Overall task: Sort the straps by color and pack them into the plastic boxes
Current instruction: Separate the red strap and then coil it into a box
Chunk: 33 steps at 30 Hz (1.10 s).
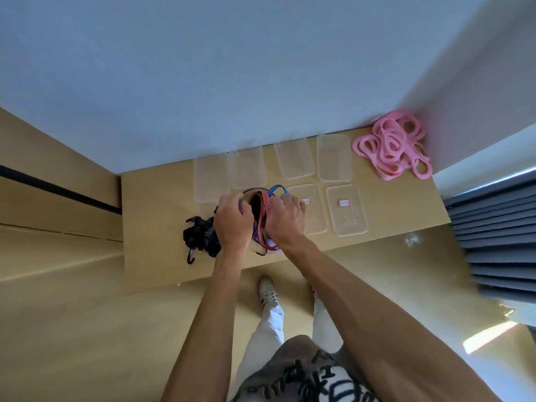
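Two hands work one bundle of straps at the table's near middle. Red strap (262,211), striped, loops up between the hands; a blue strap (277,189) arcs just behind it, and a thin dark loop (255,190) curves from the left hand toward the blue one. Left hand (233,220) has fingers curled over the bundle's left side, gripping it. Right hand (285,217) is curled on the bundle's right side, fingers closed around the straps. More of the bundle hangs below the hands, toward the table's near edge; what it rests on is hidden.

Black straps (201,236) lie in a heap just left of the left hand, a hook end trailing toward the near edge. Pink straps (391,145) sit in a loose pile well to the right of the bundle, at the table's far right corner against the wall.

Clear plastic pieces lie flat beyond and right of the bundle: four in a far row (295,159) along the wall, two nearer ones to the right. The nearest right one (346,210) carries a small red-edged label; the one beside the right hand (314,210) is partly covered by it. Whether they are boxes or lids I cannot tell.

Table (150,227) is light wood, set against a white wall (232,82). Wood floor (72,329) below; grey curtain (499,236) right of the table.
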Each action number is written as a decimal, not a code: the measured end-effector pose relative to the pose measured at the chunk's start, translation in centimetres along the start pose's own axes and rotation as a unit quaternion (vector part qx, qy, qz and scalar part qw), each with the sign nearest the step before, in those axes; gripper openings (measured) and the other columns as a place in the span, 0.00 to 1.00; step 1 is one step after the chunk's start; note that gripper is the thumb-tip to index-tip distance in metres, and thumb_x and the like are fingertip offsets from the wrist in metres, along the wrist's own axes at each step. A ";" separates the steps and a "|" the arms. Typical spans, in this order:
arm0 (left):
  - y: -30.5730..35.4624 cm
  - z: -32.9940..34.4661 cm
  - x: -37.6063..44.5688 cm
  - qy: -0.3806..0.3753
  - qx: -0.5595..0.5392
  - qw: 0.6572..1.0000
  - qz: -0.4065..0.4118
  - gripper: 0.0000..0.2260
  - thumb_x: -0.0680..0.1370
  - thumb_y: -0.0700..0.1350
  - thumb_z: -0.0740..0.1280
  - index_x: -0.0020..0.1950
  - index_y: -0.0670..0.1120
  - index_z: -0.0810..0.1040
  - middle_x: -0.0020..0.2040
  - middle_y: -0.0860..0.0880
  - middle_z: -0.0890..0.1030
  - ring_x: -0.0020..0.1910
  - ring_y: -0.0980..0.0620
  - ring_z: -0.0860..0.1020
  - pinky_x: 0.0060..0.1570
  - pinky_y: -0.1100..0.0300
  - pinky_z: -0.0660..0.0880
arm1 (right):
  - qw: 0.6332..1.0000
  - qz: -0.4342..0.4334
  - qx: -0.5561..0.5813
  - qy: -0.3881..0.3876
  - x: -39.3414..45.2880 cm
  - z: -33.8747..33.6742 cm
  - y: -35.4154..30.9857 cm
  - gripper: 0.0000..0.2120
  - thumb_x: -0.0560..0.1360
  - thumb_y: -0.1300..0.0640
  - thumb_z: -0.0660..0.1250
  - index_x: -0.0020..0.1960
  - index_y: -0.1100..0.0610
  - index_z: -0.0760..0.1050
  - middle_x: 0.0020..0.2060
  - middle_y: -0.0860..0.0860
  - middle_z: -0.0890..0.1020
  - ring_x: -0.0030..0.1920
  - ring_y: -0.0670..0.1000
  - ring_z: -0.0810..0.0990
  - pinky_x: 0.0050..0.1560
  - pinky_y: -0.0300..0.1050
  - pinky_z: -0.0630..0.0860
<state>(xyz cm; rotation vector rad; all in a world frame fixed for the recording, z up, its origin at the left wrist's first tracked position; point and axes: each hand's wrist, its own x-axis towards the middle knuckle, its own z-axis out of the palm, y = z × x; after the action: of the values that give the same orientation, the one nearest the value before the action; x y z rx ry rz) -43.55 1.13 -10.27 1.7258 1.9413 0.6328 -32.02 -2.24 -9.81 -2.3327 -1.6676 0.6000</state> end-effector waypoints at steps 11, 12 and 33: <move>13.3 2.0 -1.5 -0.009 -0.033 0.964 0.263 0.11 0.78 0.36 0.65 0.60 0.39 0.78 0.54 0.43 0.79 0.50 0.43 0.79 0.43 0.52 0.77 | 0.993 0.003 0.012 0.121 -1.4 -9.6 10.4 0.22 0.66 0.70 0.66 0.59 0.64 0.79 0.53 0.64 0.81 0.53 0.66 0.78 0.56 0.60 0.72; 14.7 2.9 -1.7 -0.017 -0.032 0.956 0.292 0.12 0.78 0.36 0.65 0.61 0.39 0.77 0.54 0.43 0.79 0.50 0.44 0.80 0.42 0.51 0.78 | 0.993 0.016 0.006 0.119 -1.2 -10.5 12.3 0.22 0.67 0.70 0.65 0.61 0.64 0.78 0.54 0.63 0.80 0.54 0.66 0.78 0.56 0.58 0.72; 34.6 31.0 1.7 -0.234 0.099 0.967 -0.005 0.13 0.79 0.44 0.62 0.62 0.46 0.77 0.58 0.42 0.81 0.57 0.40 0.79 0.46 0.55 0.71 | 0.980 0.151 0.038 -0.125 17.3 -19.2 39.1 0.22 0.81 0.53 0.61 0.73 0.58 0.67 0.69 0.59 0.72 0.69 0.60 0.71 0.63 0.51 0.73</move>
<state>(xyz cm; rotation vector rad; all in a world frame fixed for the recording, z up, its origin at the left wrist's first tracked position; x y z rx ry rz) 2.37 7.51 -13.38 1.7812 1.7134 0.0131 14.63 2.06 -11.75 -2.5615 -1.3552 1.0361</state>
